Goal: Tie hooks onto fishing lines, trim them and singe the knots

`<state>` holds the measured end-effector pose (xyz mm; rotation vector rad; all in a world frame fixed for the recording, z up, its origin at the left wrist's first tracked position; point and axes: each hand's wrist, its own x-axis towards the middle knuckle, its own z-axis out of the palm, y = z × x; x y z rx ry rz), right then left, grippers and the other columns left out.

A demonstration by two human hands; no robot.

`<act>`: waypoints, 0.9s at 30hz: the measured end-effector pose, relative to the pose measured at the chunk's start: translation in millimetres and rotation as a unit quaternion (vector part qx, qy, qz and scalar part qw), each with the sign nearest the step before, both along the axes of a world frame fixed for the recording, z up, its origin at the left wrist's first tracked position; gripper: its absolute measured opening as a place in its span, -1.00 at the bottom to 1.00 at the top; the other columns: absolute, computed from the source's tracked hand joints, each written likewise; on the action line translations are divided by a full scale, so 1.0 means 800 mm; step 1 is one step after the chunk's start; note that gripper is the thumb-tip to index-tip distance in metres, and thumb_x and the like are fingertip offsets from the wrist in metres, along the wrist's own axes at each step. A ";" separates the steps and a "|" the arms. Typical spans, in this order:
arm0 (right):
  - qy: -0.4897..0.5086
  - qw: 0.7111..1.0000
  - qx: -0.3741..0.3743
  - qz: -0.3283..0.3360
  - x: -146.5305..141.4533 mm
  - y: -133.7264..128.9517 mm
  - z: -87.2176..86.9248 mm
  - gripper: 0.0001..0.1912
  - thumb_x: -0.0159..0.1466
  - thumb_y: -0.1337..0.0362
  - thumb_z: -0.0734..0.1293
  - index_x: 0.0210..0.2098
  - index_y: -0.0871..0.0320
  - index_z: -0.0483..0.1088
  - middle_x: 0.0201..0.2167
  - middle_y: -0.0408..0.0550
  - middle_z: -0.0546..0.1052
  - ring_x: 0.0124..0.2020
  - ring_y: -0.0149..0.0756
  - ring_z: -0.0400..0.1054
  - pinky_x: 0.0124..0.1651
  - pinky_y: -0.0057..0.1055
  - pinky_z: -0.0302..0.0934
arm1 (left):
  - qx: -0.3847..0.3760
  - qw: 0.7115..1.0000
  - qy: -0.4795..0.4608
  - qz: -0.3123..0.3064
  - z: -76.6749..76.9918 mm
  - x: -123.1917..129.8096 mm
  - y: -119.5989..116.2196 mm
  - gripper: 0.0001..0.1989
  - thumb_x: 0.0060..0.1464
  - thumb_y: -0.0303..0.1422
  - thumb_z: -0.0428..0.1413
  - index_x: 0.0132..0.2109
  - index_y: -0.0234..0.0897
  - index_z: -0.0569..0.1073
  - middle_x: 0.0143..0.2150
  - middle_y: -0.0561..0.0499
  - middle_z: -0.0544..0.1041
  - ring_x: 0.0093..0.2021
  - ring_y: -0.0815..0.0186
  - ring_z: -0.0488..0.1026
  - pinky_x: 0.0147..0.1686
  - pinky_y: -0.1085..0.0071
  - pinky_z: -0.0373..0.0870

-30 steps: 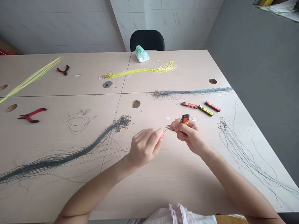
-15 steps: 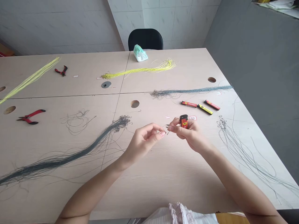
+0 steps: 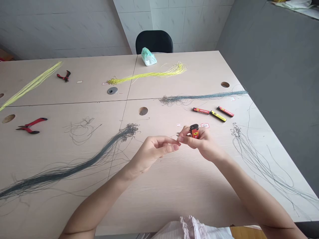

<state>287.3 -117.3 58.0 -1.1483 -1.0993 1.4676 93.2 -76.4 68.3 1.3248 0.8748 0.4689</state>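
Near the middle of the table, my left hand (image 3: pixel 159 149) and my right hand (image 3: pixel 199 141) meet at the fingertips. A red lighter with a black top (image 3: pixel 194 131) stands upright in my right hand, whose thumb and index finger are also pinched around something small and thin. The fingers of my left hand are pinched at the same spot; a fine thread shows beside them, but what they grip is too small to make out. To the left lies a long dark bundle of lines (image 3: pixel 99 154) with hooks (image 3: pixel 130 130) at its end.
Beyond my right hand lie two red lighters (image 3: pixel 201 111) and a yellow one (image 3: pixel 218 116). Thin lines with hooks (image 3: pixel 251 152) spread at right. Farther off are a blue-grey bundle (image 3: pixel 206 97), yellow bundles (image 3: pixel 149 75), a plastic bag (image 3: pixel 149 57) and red pliers (image 3: pixel 31 126).
My left hand's fingers have moved slightly right and now touch my right fingertips. The lighter in my right hand has tilted and shifted a little. The view has moved slightly.
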 end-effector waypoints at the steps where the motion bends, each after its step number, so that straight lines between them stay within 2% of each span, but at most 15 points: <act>1: -0.002 1.000 -0.001 -0.005 0.000 0.000 0.000 -0.81 0.17 0.16 0.47 -0.49 0.11 0.51 -0.55 -0.22 0.34 -0.54 -0.48 0.04 -0.43 -0.38 -0.04 | 0.015 1.000 0.006 0.009 0.001 0.000 -0.001 -0.80 0.01 -0.19 0.27 -0.27 -0.21 0.63 -0.57 0.14 0.25 -0.55 0.47 0.06 -0.57 0.48 0.05; 3: -0.006 1.000 -0.010 -0.015 0.000 0.000 -0.001 -0.80 0.16 0.15 0.47 -0.49 0.12 0.50 -0.53 -0.21 0.35 -0.53 -0.48 0.05 -0.43 -0.38 -0.04 | 0.057 0.998 0.023 0.029 0.004 -0.001 -0.003 -0.82 0.00 -0.21 0.28 -0.27 -0.20 0.61 -0.60 0.20 0.07 -0.57 0.48 0.01 -0.58 0.49 0.05; 5: -0.011 1.000 -0.020 -0.018 0.000 0.000 -0.001 -0.77 0.15 0.12 0.47 -0.49 0.13 0.50 -0.50 -0.19 0.37 -0.53 -0.47 0.06 -0.43 -0.37 -0.05 | 0.104 0.993 0.038 0.038 0.006 -0.002 -0.006 -0.84 0.01 -0.23 0.28 -0.29 -0.21 0.60 -0.59 0.21 -0.01 -0.58 0.49 -0.01 -0.57 0.50 0.08; 10: -0.008 1.000 -0.010 0.003 0.001 0.000 -0.002 -0.78 0.16 0.12 0.47 -0.48 0.13 0.51 -0.53 -0.19 0.34 -0.54 -0.47 0.03 -0.46 -0.37 -0.09 | 0.201 0.978 0.043 0.042 0.005 -0.004 -0.011 -0.92 0.06 -0.32 0.23 -0.32 -0.21 0.58 -0.60 0.22 0.00 -0.59 0.50 0.02 -0.52 0.49 0.15; 13: -0.012 1.000 0.005 0.026 0.003 0.001 -0.004 -0.80 0.18 0.13 0.46 -0.45 0.11 0.53 -0.49 -0.17 0.36 -0.53 -0.47 0.03 -0.48 -0.38 -0.11 | 0.240 0.970 0.019 0.043 0.004 -0.008 -0.006 -0.91 0.10 -0.34 0.20 -0.22 -0.20 0.56 -0.56 0.20 0.13 -0.55 0.48 0.13 -0.48 0.50 0.22; 17: -0.015 0.999 0.011 0.043 0.005 0.000 -0.006 -0.81 0.18 0.12 0.46 -0.42 0.10 0.54 -0.46 -0.15 0.38 -0.52 -0.45 0.06 -0.49 -0.40 -0.11 | 0.288 0.957 0.013 0.039 0.006 -0.011 0.005 -0.83 0.12 -0.34 0.18 -0.12 -0.19 0.54 -0.32 0.06 0.45 -0.41 0.43 0.32 -0.31 0.44 0.38; 19: -0.018 0.998 0.019 0.049 0.005 0.000 -0.005 -0.81 0.19 0.11 0.45 -0.42 0.10 0.54 -0.46 -0.16 0.38 -0.51 -0.44 0.07 -0.47 -0.39 -0.08 | 0.252 0.967 0.029 0.010 0.009 -0.009 0.007 -0.84 0.14 -0.30 0.18 -0.13 -0.20 0.53 -0.28 0.03 0.51 -0.40 0.42 0.36 -0.31 0.44 0.40; 24: 0.001 0.993 0.051 0.107 0.007 -0.001 0.001 -0.81 0.22 0.15 0.44 -0.44 0.11 0.48 -0.49 -0.17 0.34 -0.44 -0.39 0.13 -0.39 -0.37 0.02 | 0.077 0.996 0.005 -0.045 0.013 -0.007 0.009 -0.87 0.13 -0.29 0.18 -0.22 -0.26 0.52 -0.31 -0.01 0.54 -0.33 0.36 0.45 -0.38 0.47 0.40; 27: 0.008 0.987 0.057 0.149 0.009 0.000 0.003 -0.80 0.23 0.15 0.43 -0.45 0.11 0.47 -0.50 -0.17 0.32 -0.44 -0.38 0.13 -0.36 -0.36 0.07 | 0.065 0.996 0.003 -0.056 0.013 -0.008 0.009 -0.84 0.13 -0.28 0.18 -0.18 -0.24 0.54 -0.27 -0.04 0.57 -0.29 0.33 0.48 -0.32 0.42 0.42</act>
